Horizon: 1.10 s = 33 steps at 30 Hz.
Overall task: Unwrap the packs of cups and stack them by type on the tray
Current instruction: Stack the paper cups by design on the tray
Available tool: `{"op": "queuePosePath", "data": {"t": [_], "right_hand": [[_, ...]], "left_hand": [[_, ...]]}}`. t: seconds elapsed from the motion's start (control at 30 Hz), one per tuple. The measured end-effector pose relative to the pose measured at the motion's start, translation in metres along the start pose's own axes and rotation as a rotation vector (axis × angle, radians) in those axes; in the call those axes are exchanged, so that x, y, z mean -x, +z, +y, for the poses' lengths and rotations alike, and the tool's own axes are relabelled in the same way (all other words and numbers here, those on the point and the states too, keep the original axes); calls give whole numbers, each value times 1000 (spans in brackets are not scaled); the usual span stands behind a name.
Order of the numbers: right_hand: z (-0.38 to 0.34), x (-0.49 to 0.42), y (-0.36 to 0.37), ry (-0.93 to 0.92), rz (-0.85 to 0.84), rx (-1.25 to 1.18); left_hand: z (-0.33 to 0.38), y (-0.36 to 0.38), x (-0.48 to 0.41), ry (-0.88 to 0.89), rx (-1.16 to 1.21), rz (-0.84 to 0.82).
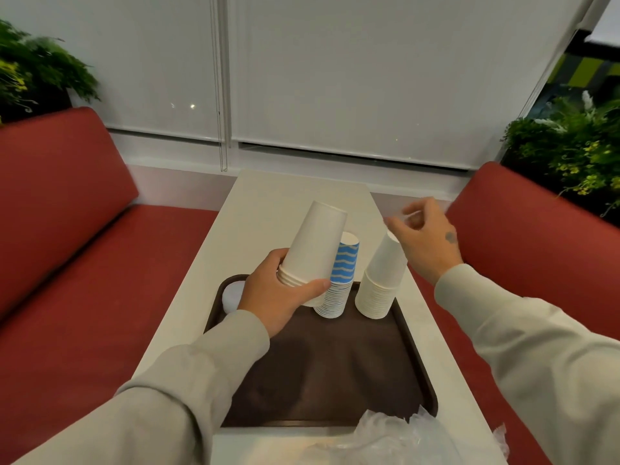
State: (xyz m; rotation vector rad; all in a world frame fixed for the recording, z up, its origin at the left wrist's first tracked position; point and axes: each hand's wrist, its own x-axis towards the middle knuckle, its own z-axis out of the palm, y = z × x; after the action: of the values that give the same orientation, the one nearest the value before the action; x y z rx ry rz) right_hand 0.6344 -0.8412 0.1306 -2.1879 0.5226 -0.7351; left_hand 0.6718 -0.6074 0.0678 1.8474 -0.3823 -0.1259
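My left hand (pixel 281 293) grips upturned tall white paper cups (pixel 318 250) by their rims, likely to start a separate pile. Beside its thumb the blue-waved paper cup stack (pixel 342 280) stands on the dark brown plastic tray (pixel 419 347). The shorter white paper cup stack (pixel 382 276) sits under my loose, empty right hand (pixel 426 239).

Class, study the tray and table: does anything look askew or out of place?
The white stack at the tray's far right corner seems to lean right, its top cups tilted. Crumpled wrap lies over the tray's near right corner.
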Motion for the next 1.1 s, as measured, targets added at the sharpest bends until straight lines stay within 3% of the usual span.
{"op": "queuePosePath", "data": {"t": [0.13,0.27,0.53,1.1], "right_hand": [[-25,23,12,85,-502,-45],[-35,47,31,157,-694,-143],[-36,57,53,147,-598,-280],[-33,34,31,125,-447,-322]], "left_hand": [[8,2,5,7,14,3],[16,1,8,30,6,-12],[17,-7,11,50,-69,-40],[8,-10,14,33,-76,-61]]}}
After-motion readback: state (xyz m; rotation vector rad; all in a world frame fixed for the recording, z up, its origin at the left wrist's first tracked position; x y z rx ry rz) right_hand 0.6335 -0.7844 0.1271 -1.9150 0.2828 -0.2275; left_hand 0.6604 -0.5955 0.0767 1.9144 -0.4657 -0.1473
